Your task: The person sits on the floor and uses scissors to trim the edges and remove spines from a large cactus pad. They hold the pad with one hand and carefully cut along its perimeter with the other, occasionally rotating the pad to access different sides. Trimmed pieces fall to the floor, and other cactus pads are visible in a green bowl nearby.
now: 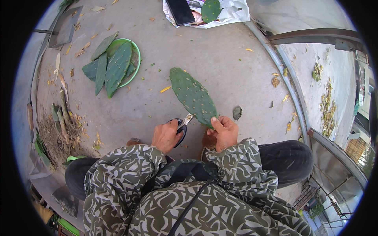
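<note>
My right hand (225, 132) pinches the lower end of a long green prickly pear cactus pad (193, 96) between thumb and fingers. The pad slants up and to the left over the concrete floor. My left hand (167, 134) is closed around the black handles of a pair of scissors (185, 121). The scissors' metal blades reach under or against the pad's lower left edge; their tips are hidden. At the upper left, several cactus pads (118, 69) lie in and over the rim of a round green basin (139, 63).
A black smartphone (180, 12) and a small cactus pad (211, 11) lie on a white plastic bag (233, 11) at the top. Cut stems (63, 118) stand in soil at the left. A dark stone-like lump (237, 113) lies right of my hands, before a metal rail (288, 76).
</note>
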{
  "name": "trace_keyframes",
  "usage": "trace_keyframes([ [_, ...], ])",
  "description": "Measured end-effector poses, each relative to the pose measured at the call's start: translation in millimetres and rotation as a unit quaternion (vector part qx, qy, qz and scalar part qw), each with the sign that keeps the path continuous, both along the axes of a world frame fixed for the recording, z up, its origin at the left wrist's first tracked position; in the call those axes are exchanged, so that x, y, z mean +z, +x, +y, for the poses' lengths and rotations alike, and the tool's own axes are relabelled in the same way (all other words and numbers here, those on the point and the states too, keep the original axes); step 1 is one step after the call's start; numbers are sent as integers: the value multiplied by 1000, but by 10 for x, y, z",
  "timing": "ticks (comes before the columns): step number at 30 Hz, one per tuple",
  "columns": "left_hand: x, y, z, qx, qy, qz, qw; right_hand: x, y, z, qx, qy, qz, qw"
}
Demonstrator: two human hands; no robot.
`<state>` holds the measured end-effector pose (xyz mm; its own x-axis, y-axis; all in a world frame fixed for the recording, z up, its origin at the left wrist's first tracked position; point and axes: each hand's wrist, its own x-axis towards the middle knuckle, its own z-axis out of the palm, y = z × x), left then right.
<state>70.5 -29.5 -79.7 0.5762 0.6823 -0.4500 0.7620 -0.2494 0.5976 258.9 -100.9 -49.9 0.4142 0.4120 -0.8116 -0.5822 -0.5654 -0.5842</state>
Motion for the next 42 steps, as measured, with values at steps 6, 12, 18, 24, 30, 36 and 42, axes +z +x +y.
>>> trace_keyframes([
  [6, 359, -63, 14, 112, -122, 126, 978, 164, -99, 230, -74, 123, -5, 990],
  [12, 969, -321, 1, 142, 13, 35, 989, 432, -166, 511, -125, 251, -26, 960],
  [18, 1311, -398, 21, 32, 136, 21, 990, 554, -226, 588, -116, 338, 4, 934],
  [24, 1423, -416, 23, 46, 129, 28, 990, 604, -310, 584, -103, 368, 32, 924],
  [30, 1454, -418, 15, 55, 138, 16, 989, 610, -321, 564, -87, 386, 42, 917],
  [36, 1471, -431, 5, 46, 136, 5, 990, 581, -313, 539, -75, 387, 37, 918],
  [42, 1491, -412, 2, 33, 128, 31, 991, 597, -310, 541, -89, 392, 27, 915],
])
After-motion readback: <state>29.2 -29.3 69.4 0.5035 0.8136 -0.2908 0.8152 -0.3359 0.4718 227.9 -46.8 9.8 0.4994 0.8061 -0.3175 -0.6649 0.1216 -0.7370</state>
